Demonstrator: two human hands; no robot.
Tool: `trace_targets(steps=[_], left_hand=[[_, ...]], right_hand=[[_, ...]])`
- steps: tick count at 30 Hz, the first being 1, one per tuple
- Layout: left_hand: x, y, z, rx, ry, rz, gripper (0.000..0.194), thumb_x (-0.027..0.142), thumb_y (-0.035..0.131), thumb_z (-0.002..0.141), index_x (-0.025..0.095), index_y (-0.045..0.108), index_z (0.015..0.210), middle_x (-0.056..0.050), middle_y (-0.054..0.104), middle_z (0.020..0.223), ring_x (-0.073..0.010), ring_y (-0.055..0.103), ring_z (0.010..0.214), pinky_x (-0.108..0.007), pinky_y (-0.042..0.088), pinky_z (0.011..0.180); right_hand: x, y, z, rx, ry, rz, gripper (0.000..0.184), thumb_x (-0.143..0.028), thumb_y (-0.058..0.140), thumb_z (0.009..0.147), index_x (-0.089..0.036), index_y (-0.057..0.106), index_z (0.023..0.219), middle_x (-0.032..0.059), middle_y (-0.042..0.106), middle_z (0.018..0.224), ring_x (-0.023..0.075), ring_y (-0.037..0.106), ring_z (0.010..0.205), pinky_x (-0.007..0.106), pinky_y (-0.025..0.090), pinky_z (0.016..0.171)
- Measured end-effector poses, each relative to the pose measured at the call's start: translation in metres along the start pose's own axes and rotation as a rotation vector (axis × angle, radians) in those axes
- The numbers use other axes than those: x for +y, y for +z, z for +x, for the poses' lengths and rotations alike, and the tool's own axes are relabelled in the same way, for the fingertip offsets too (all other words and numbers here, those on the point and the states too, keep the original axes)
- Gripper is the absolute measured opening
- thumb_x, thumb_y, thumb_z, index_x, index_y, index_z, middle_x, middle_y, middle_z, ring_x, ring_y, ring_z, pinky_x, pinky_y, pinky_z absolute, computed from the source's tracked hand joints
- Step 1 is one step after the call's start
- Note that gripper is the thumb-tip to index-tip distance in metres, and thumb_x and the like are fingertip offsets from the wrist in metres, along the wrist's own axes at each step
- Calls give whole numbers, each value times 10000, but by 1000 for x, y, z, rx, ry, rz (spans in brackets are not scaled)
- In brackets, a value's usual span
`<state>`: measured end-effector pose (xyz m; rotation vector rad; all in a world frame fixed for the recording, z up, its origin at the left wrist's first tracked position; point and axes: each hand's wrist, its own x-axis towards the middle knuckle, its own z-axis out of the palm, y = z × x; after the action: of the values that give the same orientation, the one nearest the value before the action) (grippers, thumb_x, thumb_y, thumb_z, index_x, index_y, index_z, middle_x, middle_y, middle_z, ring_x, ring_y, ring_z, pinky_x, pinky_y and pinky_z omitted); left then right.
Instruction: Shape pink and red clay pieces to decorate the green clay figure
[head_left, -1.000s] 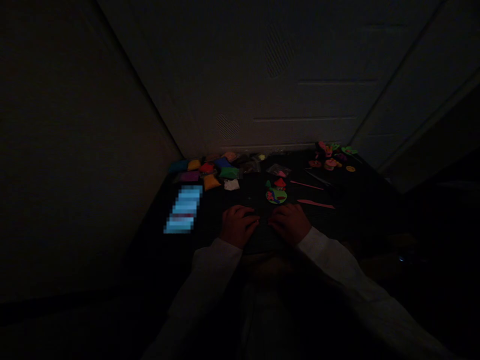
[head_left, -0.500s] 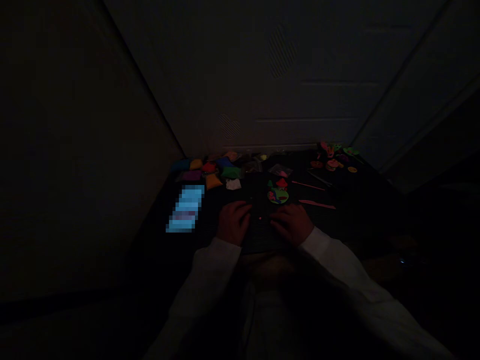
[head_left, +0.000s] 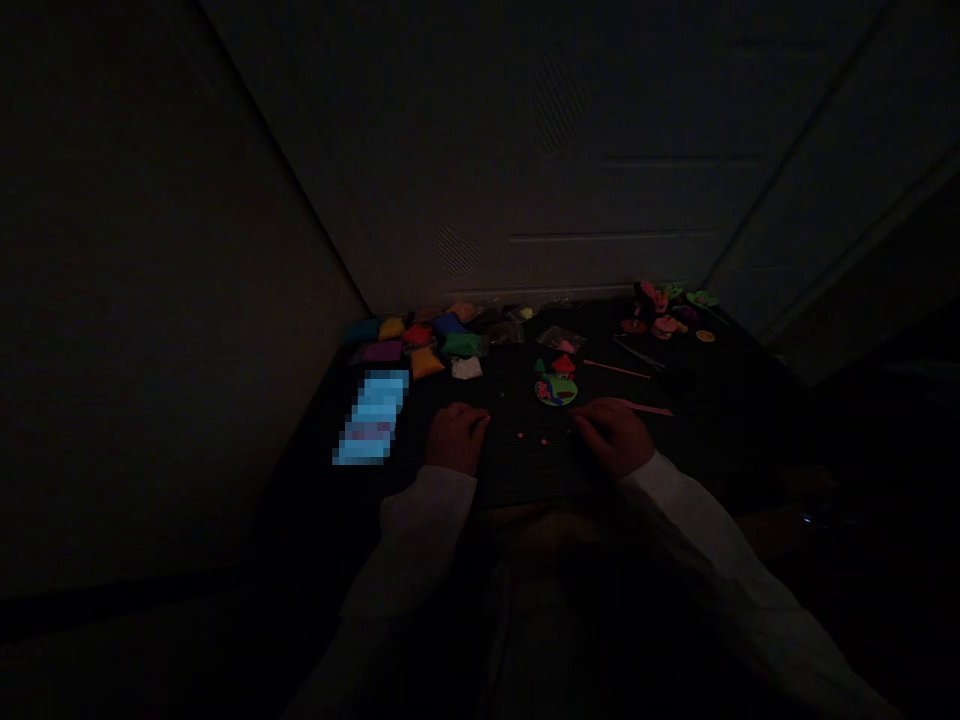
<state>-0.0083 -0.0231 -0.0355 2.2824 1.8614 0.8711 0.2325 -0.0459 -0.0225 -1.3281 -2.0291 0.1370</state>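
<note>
Slanting in from 7 and 5 o'clock, pale sleeves (head_left: 429, 508) led onto a dark table (head_left: 517, 472). At 9 o'clock, the left hand (head_left: 454, 438) had thumb and forefinger nearly together; whether the pink spot (head_left: 487, 418) at their tips was a held piece or a nail could not be told. At 3 o'clock, the right hand (head_left: 616, 440) was narrowly curled, its grip too dark to judge. Between them, at the dial's centre, lay two tiny pink balls (head_left: 520, 435), just apart from each other. Beyond the left hand, at 9 o'clock, a lit screen (head_left: 371, 418) glowed blue, any writing lost in coarse blocks. Toward 1 o'clock was a round green disc (head_left: 561, 386) with pink and blue shapes, a red cap (head_left: 563, 364) and a green cone (head_left: 540, 367) at its far edge. A pink knife-shaped tool (head_left: 654, 409) at 2 o'clock was partly covered by the right hand; a thin pink stick (head_left: 616, 369) lay farther off. Coloured bags (head_left: 461, 344) filled 11 o'clock, small figures (head_left: 664, 327) 1 to 2, and striped hearts marked the panelled surface (head_left: 585, 200) at 12.
</note>
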Motion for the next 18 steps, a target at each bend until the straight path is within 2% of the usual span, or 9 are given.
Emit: trace_targets(steps=[3, 7, 15, 18], left_hand=[[0, -1, 0, -16, 26, -5, 194, 281, 479, 755, 189, 643, 806, -56, 591, 817, -184, 517, 777, -336, 420, 725], [2, -3, -4, -44, 93, -32, 169, 281, 501, 745, 204, 634, 813, -36, 605, 845, -172, 517, 807, -325, 410, 756], [3, -3, -7, -48, 149, -51, 194, 279, 504, 742, 209, 636, 866, -41, 600, 855, -173, 511, 813, -330, 410, 753], [3, -3, -7, -45, 153, -54, 208, 277, 494, 748, 206, 629, 889, -43, 601, 864, -174, 513, 824, -332, 410, 760]], right_hand=[[8, -1, -1, -12, -19, 5, 238, -306, 436, 806, -170, 608, 898, 55, 604, 837, 158, 528, 818, 313, 397, 770], [10, 0, -3, -139, -53, -18, 250, -325, 462, 792, -186, 607, 940, 54, 594, 873, 150, 521, 816, 297, 390, 745], [-23, 1, -7, -264, -162, -223, 292, -359, 404, 819, -311, 546, 1069, 33, 550, 902, 168, 459, 814, 347, 275, 721], [-30, 0, -8, -298, -173, -265, 307, -363, 397, 820, -316, 525, 1095, 34, 535, 899, 169, 437, 808, 354, 249, 727]])
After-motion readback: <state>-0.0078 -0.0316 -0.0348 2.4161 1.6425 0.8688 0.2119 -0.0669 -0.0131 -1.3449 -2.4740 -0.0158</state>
